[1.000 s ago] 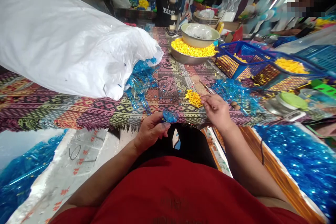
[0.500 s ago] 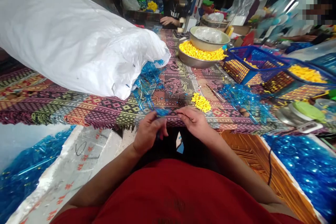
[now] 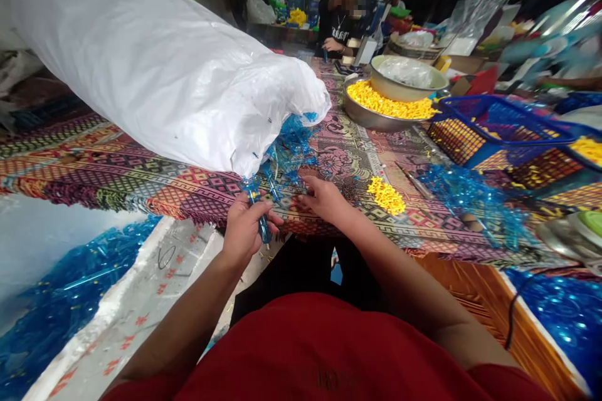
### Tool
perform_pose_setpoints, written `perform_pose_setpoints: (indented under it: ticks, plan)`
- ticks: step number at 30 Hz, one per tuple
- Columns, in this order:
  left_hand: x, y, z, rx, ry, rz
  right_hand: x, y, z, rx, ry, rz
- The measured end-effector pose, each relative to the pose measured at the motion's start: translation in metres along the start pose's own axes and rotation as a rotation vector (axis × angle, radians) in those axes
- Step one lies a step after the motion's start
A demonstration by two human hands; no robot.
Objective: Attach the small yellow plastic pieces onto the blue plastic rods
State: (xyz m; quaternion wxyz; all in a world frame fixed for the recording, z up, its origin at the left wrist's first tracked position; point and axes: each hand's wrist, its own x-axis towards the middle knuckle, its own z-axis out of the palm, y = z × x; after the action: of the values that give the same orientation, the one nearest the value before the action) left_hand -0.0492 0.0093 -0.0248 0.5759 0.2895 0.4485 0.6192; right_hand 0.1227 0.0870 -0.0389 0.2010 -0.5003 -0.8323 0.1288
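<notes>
My left hand is closed around a clear blue plastic piece, tube-like with a flared top, held tilted over the table's front edge. To its right, my right hand is just above the cloth with thumb and forefinger apart; I see nothing between them. Its fingertips are close to a heap of similar blue plastic pieces spilling from the mouth of a big white sack. Small yellow plastic parts lie in a little pile to the right of my right hand.
A patterned cloth covers the table. Farther back are a metal basin of yellow parts with a bowl on it, and blue baskets. More blue pieces and a thin tool lie right. A co-worker sits opposite.
My hands have moved apart: the left to the left with the blue piece, the right off it and toward the heap at the sack's mouth. The view has shifted slightly left.
</notes>
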Motion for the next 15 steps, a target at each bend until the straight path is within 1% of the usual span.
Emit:
perform_pose_setpoints:
  ticks: [3,5,8,10,12,13,15]
  plan:
    - [0.01,0.005,0.005,-0.002,-0.011,0.002,-0.014,0.019,-0.002,0.12,0.092,-0.036]
    - [0.018,0.014,0.004,0.009,0.001,0.035,-0.022,0.028,-0.004,0.114,0.134,-0.031]
    - [0.025,0.029,-0.004,0.03,0.027,0.081,-0.025,0.035,-0.01,-0.047,0.134,0.03]
    - [0.024,0.035,-0.013,0.035,0.057,0.1,-0.019,0.028,-0.013,-0.236,0.123,0.039]
    - [0.02,0.035,-0.019,0.035,0.085,0.093,-0.009,0.013,-0.014,-0.391,0.106,-0.043]
    - [0.016,0.033,-0.02,0.029,0.086,0.071,-0.002,0.002,-0.012,-0.435,0.088,-0.122]
    - [0.009,0.028,-0.02,0.007,0.054,0.005,0.01,-0.019,-0.007,-0.469,-0.003,-0.35]
